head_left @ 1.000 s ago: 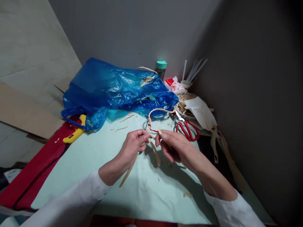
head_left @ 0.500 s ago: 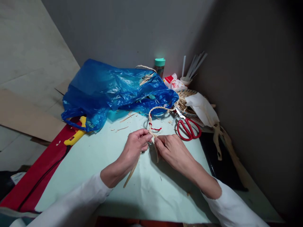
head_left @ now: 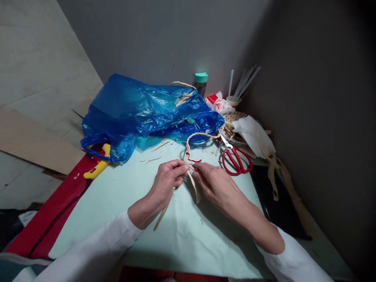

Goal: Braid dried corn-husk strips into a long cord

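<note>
My left hand [head_left: 169,181] and my right hand [head_left: 214,182] meet at the middle of a pale green table [head_left: 123,203]. Both pinch the loose end of a braided straw cord [head_left: 197,135] that arches away toward a woven basket [head_left: 232,117]. A red thread [head_left: 194,159] is wound on the cord just beyond my fingertips. Flat straw strips [head_left: 194,187] hang down from the pinch point between my hands, and one long strip [head_left: 161,217] runs under my left wrist.
A crumpled blue plastic bag [head_left: 141,111] fills the back of the table. Red-handled scissors [head_left: 236,159] lie to the right, by the basket and white paper [head_left: 254,135]. A yellow-handled tool [head_left: 98,166] lies on a red board [head_left: 55,211] at left. A teal-capped bottle [head_left: 201,82] stands at the back.
My right hand has lowered from a raised grip to the table and closed in on my left hand at the cord's end. The view has shifted slightly.
</note>
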